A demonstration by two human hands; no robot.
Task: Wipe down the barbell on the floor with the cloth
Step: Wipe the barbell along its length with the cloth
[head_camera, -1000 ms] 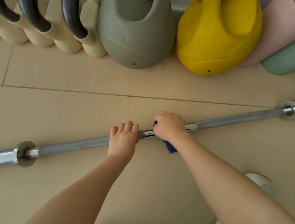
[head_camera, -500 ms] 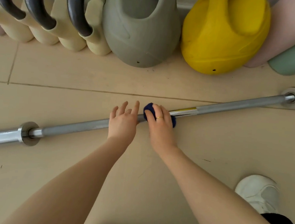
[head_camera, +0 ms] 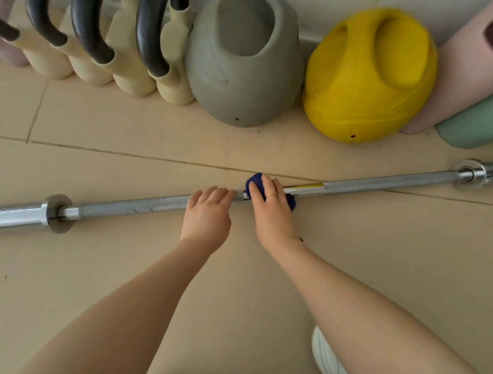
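A long steel barbell (head_camera: 137, 206) lies on the beige tiled floor, running from the lower left up to the right, with a collar (head_camera: 57, 212) near the left end and another (head_camera: 468, 174) at the right. My left hand (head_camera: 207, 216) rests on the middle of the shaft, fingers curled over it. Just to its right, my right hand (head_camera: 271, 209) presses a dark blue cloth (head_camera: 254, 183) onto the bar; the cloth peeks out above and to the right of the fingers. A yellow band on the bar shows beyond the cloth.
Along the wall stand several cream kettlebells with black handles (head_camera: 125, 56), a grey kettlebell (head_camera: 242, 68) and a yellow one (head_camera: 369, 78). Pink (head_camera: 479, 63) and green (head_camera: 486, 120) foam rollers lean at the far right. A white shoe (head_camera: 331, 367) is at the lower right.
My right hand turned from gripping over the bar to pressing the cloth on top of it. The left hand's fingers curled back onto the shaft. The camera view shifted slightly.
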